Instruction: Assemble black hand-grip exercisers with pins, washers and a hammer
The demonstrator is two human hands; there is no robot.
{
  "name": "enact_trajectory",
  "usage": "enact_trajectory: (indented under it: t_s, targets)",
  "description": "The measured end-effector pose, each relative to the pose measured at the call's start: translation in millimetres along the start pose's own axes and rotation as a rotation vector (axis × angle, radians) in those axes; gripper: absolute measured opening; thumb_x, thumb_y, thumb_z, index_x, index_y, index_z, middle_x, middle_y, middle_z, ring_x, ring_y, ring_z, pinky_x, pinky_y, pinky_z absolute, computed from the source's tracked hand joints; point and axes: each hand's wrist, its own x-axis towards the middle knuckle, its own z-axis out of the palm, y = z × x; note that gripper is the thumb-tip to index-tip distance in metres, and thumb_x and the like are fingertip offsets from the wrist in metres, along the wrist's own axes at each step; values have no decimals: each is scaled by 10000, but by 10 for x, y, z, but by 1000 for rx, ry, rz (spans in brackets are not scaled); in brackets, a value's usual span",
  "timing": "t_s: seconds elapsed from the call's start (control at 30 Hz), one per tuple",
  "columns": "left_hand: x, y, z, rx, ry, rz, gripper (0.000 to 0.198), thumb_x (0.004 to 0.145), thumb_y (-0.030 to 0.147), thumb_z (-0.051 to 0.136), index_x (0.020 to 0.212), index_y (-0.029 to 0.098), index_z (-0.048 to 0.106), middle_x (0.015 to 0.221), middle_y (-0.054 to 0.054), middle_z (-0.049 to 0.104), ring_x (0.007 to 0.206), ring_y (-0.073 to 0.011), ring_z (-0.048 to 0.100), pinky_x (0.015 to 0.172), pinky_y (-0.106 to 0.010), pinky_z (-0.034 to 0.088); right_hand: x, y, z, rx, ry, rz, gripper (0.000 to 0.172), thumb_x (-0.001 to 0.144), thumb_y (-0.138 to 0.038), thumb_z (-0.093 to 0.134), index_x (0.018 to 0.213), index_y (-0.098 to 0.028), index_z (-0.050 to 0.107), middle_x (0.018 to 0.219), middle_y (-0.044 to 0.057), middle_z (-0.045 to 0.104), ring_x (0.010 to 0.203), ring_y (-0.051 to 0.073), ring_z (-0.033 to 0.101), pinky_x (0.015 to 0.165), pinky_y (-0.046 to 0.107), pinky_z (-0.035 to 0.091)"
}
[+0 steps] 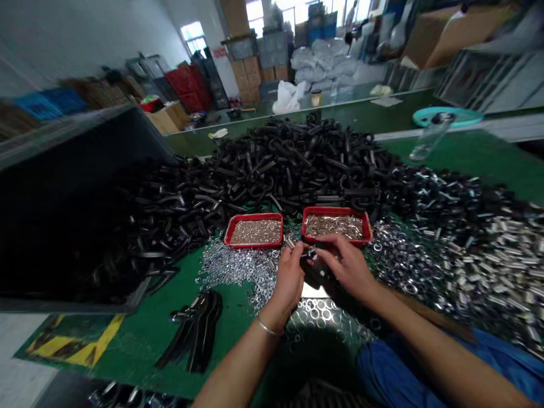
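Clock positions are taken around the two hands. The green tabletop [142,340] carries the stock and appears to serve as one shared surface so that every kind of part lies within reach. At nine o'clock, a large dark bin [108,141] lies with its mouth facing the stock, probably so that parts spill out onto the surface. A heap of curved black parts [297,153] spreads from ten to one o'clock, piled at the back, presumably to free the near side for handwork. At three o'clock, a bank of metal sleeves [497,255] lies loose.

Two red trays stand just beyond the hands: the left tray [255,246] at ten o'clock, the right tray [334,209] at one o'clock. Their walls contain fine metal pieces that would otherwise likely scatter. A bunch of black parts with metal ends [195,334] lies at eight o'clock, apart from the heap, apparently to avoid mixing.

The left hand [291,272] has its grip closed on a small dark-and-metal piece [309,255], seemingly to steady it. The right hand [348,269] brings thumb and forefinger to the piece; blur prevents telling whether that grip is closed. The piece sits at the dial's centre. Loose metal rings [317,313] lie at six o'clock, nearest the body.
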Motion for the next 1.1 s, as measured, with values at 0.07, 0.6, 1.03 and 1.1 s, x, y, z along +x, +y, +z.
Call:
enact_trajectory:
  t_s: [0.07, 0.6, 1.03, 1.1]
  targets:
    - [1, -23, -55, 37, 41, 37, 294, 873, 434, 659, 949, 159, 589, 887, -19, 659, 749, -120, 621, 742, -243, 476, -38, 7, 92, -51, -56, -62, 199, 967, -247, 564, 1160, -199, 561, 1095, 91, 675, 1013, 230, 663, 889, 378, 541]
    - [49, 109, -138, 990, -37, 365, 264, 982, 440, 489, 866, 204, 508, 802, 7, 542, 769, -150, 505, 752, -280, 400, -117, 150, 128, 467, -427, 390, 376, 1013, -545, 340, 934, -215, 500, 726, 10, 649, 459, 125, 554, 435, 263, 455]
    - [9, 205, -403, 1072, -143, 345, 249, 994, 412, 469, 907, 196, 555, 817, -1, 604, 756, -153, 552, 729, -271, 423, -216, 52, 230, 188, -433, 315, 624, 876, -761, 419, 927, -164, 591, 845, 128, 690, 682, 208, 641, 555, 300, 468]
    - [-25, 170, -389, 1034, -130, 356, 237, 1004, 402, 456, 939, 197, 556, 872, -17, 620, 824, -163, 578, 784, -283, 444, -234, 49, 247, 128, -371, 273, 585, 871, -736, 470, 924, -165, 588, 912, 149, 691, 796, 238, 657, 624, 317, 488]
